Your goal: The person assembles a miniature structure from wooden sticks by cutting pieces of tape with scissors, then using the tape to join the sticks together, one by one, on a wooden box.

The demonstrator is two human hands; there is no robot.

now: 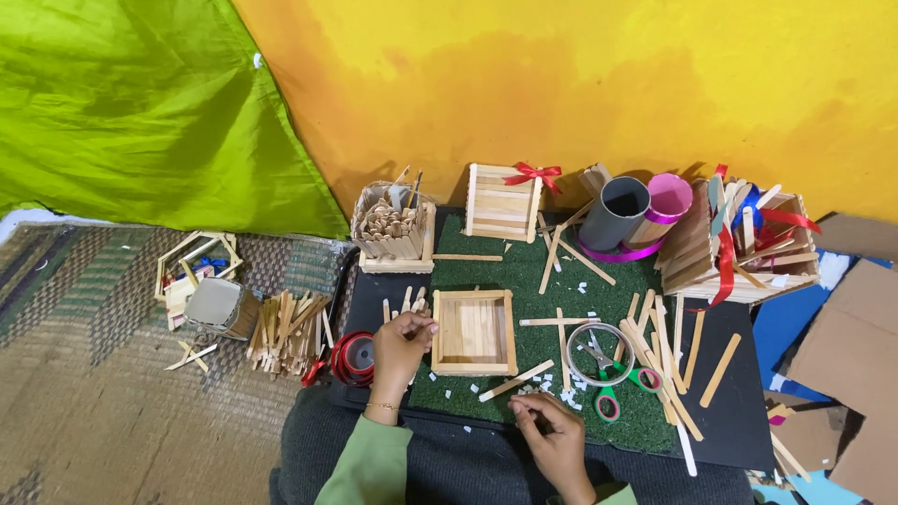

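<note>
Right hand (552, 435), nearest, fingers curled at the green mat's (524, 271) front edge below a loose stick (516, 381); whether it pinches anything, cannot tell. Left hand (402, 341) pinches the left wall of the stick tray (473, 332), mid-mat. Tray looks floored and walled; undecorated. Behind it a finished crate with red bow (503, 201).

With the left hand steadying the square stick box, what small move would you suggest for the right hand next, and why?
Probably pick up the loose stick lying just ahead of the right hand. The left hand touches the left wall of the open stick box, and the right hand's fingertips rest on the green mat, seemingly empty.
</note>
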